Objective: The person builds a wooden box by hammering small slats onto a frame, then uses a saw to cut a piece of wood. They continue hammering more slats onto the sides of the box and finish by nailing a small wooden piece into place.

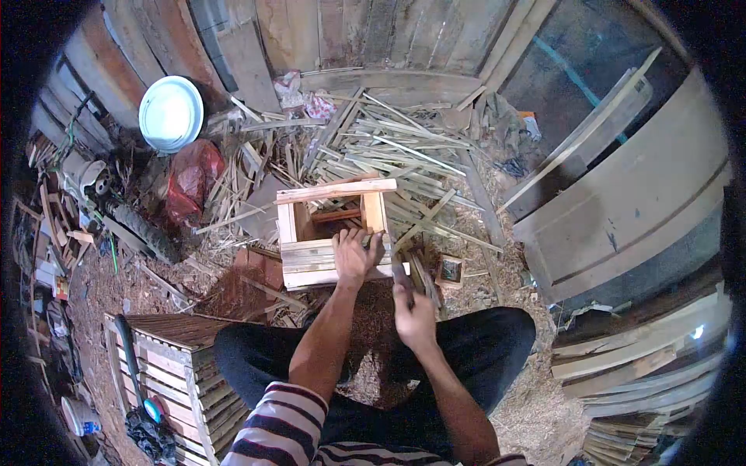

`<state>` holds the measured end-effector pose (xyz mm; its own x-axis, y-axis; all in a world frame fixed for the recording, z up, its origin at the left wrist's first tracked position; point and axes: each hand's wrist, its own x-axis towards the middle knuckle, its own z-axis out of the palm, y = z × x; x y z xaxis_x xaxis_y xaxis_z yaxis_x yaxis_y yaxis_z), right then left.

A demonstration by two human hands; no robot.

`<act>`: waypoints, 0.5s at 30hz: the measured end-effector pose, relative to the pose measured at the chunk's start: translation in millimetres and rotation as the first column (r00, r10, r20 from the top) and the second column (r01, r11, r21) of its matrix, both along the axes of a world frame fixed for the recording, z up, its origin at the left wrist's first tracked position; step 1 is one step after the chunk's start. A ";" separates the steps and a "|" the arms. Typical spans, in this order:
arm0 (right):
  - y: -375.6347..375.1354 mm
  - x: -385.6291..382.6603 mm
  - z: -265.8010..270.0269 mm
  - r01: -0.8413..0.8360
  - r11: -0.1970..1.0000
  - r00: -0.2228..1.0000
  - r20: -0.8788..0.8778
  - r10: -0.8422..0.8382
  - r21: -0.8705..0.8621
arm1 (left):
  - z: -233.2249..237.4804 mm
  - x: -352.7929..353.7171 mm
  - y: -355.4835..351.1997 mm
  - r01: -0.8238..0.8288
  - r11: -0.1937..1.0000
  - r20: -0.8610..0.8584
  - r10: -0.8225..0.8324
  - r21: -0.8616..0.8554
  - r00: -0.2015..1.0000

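Observation:
A small wooden crate of pale slats, with an open middle, sits in front of my knees. My left hand grips its near slatted side, with the fingers curled over the upper slat and pointing away from me. Just right of the crate's near corner, my right hand is closed around a dark-handled hammer. The tool's far end overlaps the crate's right edge in this view. Small details under my left fingertips are hidden.
Loose wood strips are heaped beyond the crate. A slatted crate stands at my left, and a small wooden box lies to the right. Stacked planks and a leaning panel line the right side. A white basin leans at the back.

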<state>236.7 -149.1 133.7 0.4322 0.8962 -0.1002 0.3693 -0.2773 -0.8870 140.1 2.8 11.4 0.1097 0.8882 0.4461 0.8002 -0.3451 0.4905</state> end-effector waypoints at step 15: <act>51.4 20.9 -35.5 0.061 0.997 0.894 -0.442 -0.078 -0.053 | 10.5 0.7 0.7 0.009 0.990 0.000 -0.009 -0.142 1.000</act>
<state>257.6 -97.7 98.2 0.3965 0.8574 -0.3281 -0.0809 -0.3233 -0.9428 140.8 3.5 21.9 0.1184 0.9416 0.3152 0.7975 -0.2793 0.5347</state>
